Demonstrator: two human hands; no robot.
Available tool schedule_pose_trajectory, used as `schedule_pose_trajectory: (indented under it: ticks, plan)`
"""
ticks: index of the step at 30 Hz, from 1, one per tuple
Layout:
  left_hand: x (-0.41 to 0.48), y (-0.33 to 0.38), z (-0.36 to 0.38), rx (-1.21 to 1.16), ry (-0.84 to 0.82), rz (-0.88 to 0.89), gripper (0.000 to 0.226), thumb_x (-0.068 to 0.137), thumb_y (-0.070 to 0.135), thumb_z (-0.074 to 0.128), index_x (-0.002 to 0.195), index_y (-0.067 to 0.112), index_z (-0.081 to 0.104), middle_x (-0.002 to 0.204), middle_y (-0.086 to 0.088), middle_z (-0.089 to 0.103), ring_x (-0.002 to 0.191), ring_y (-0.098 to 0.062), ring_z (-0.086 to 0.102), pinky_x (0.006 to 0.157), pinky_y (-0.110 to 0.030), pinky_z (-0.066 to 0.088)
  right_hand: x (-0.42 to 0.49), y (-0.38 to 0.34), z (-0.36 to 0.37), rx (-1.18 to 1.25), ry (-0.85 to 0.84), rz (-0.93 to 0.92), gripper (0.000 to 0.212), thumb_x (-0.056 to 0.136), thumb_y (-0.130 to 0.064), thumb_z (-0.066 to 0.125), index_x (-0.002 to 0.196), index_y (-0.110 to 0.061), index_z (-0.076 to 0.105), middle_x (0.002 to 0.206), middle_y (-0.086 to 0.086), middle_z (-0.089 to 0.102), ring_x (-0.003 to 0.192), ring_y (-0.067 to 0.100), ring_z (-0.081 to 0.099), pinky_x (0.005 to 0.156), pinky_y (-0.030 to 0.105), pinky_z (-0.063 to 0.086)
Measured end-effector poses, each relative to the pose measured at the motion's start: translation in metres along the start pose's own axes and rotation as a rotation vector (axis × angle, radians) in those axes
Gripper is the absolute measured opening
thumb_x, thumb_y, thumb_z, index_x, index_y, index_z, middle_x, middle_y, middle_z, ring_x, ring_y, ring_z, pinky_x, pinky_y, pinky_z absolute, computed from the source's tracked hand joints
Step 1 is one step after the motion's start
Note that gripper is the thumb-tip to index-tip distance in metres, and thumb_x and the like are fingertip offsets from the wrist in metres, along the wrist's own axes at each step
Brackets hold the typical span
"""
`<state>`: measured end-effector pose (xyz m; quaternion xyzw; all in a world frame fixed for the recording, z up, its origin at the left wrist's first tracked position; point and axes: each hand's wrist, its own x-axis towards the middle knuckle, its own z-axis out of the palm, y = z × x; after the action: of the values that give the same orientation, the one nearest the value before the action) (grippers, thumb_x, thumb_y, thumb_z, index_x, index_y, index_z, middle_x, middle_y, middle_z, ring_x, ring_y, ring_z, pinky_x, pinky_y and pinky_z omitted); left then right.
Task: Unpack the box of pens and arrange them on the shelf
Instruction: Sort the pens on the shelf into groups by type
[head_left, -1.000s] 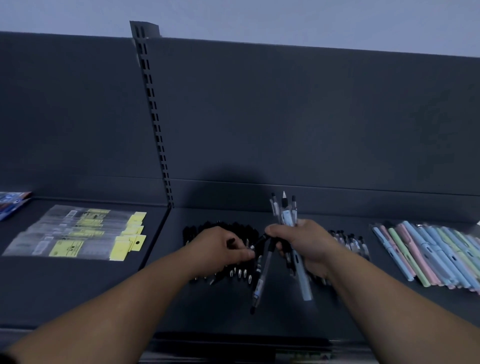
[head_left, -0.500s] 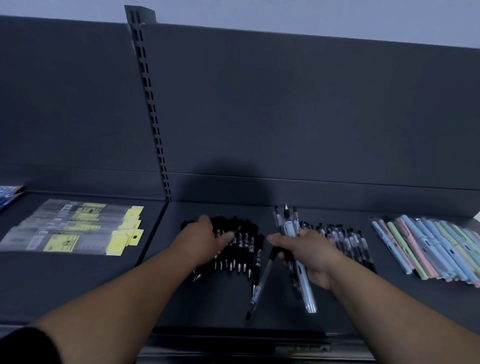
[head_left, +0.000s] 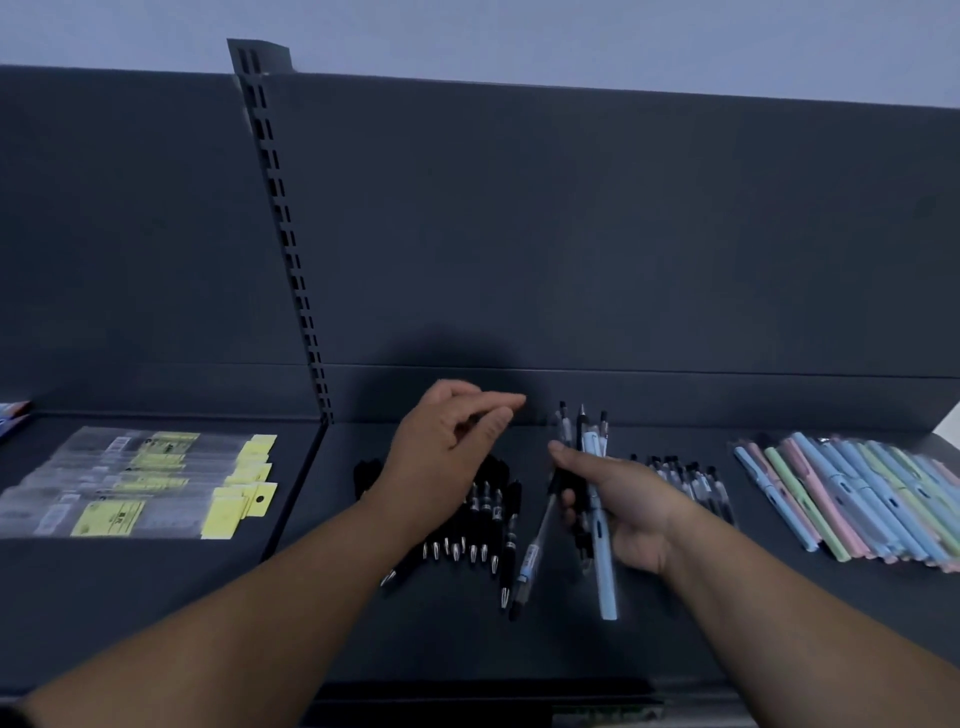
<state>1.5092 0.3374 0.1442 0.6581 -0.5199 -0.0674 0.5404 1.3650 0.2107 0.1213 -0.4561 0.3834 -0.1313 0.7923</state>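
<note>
**Head view of a dark display shelf (head_left: 519, 654), both forearms entering from 6 o'clock.**

- **Right hand:** The right hand (head_left: 631, 512) lies at about 5 o'clock from the frame's centre. Its fingers are curled around a bundle of pens (head_left: 592, 452), with the thumb across the front of the bundle.
- **Bundle:** It stands roughly along the 12-to-6 line. The clicker ends project past the hand toward 12 o'clock. A pale blue pen (head_left: 606, 582) projects toward 6 o'clock, and a clear-barrelled pen (head_left: 532, 556) slants out toward 7 o'clock. Whether the lower tips touch the shelf cannot be told.
- **Left hand:** The left hand (head_left: 441, 452) is at 9 o'clock of the right hand and apart from it, hovering above a row of black pens (head_left: 485, 519). Its fingers are nearly straight and together, pointing toward 3 o'clock. The thumb sits just beneath them, with nothing plainly between.
- **Black pens:** They lie side by side on the shelf with silver tips toward 6 o'clock, partly hidden by the left wrist.
- **Other pens:** At 2 o'clock of the right hand, partly behind it, lies a row of clear pens with black caps (head_left: 691, 480). Farther toward 3 o'clock lies a row of pastel pens (head_left: 857, 499) in blue, green and pink.
- **Surroundings:** At 9 o'clock, on the adjoining shelf section, lie yellow-labelled packets (head_left: 145, 483). A slotted upright (head_left: 283, 218) divides the grey back panel (head_left: 597, 234).
</note>
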Motion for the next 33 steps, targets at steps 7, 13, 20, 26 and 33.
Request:
schedule_pose_trajectory:
  ticks: [7, 13, 20, 26, 33]
  plan:
    - [-0.008, -0.016, 0.025, -0.452, 0.023, -0.361, 0.028, 0.090, 0.009, 0.062, 0.105, 0.031, 0.067, 0.102, 0.002, 0.068, 0.092, -0.009, 0.068, 0.083, -0.019, 0.052, 0.003, -0.007, -0.019, 0.194, 0.125, -0.168, 0.025, 0.084, -0.025, 0.072, 0.062, -0.014, 0.076, 0.074, 0.006, 0.067, 0.046, 0.009, 0.054, 0.047, 0.023, 0.049]
    - [-0.003, -0.017, 0.045, -0.485, -0.027, -0.414, 0.028, 0.083, 0.007, 0.069, 0.103, 0.026, 0.067, 0.092, 0.004, 0.068, 0.082, -0.008, 0.068, 0.072, -0.016, 0.051, -0.004, -0.014, -0.038, 0.164, 0.218, -0.260, 0.017, 0.084, -0.020, 0.071, 0.092, -0.004, 0.071, 0.071, 0.006, 0.063, 0.052, 0.010, 0.055, 0.047, 0.024, 0.050]
    - [0.001, -0.002, 0.090, -0.636, -0.098, -0.436, 0.016, 0.083, 0.012, 0.069, 0.093, 0.022, 0.076, 0.089, 0.003, 0.074, 0.085, -0.007, 0.066, 0.081, -0.021, 0.052, -0.015, -0.017, -0.063, 0.231, 0.152, -0.168, 0.016, 0.083, -0.017, 0.072, 0.088, -0.003, 0.071, 0.067, 0.007, 0.062, 0.050, 0.011, 0.057, 0.047, 0.025, 0.051]
    - [0.025, 0.015, 0.116, -0.617, 0.080, -0.456, 0.019, 0.098, 0.023, 0.048, 0.092, 0.015, 0.064, 0.085, 0.000, 0.072, 0.085, -0.013, 0.068, 0.076, -0.023, 0.055, -0.023, -0.023, -0.101, 0.132, 0.226, -0.189, 0.024, 0.075, -0.023, 0.079, 0.088, -0.009, 0.065, 0.062, 0.005, 0.061, 0.052, 0.014, 0.057, 0.049, 0.026, 0.050]
    - [0.023, 0.010, 0.151, -0.479, 0.125, -0.780, 0.028, 0.092, 0.033, 0.059, 0.091, 0.007, 0.068, 0.069, -0.004, 0.063, 0.057, -0.012, 0.055, 0.049, -0.022, 0.048, -0.021, -0.029, -0.138, 0.300, 0.319, -0.346, 0.008, 0.083, -0.004, 0.071, 0.086, -0.006, 0.064, 0.070, 0.011, 0.072, 0.067, 0.016, 0.071, 0.056, 0.027, 0.057]
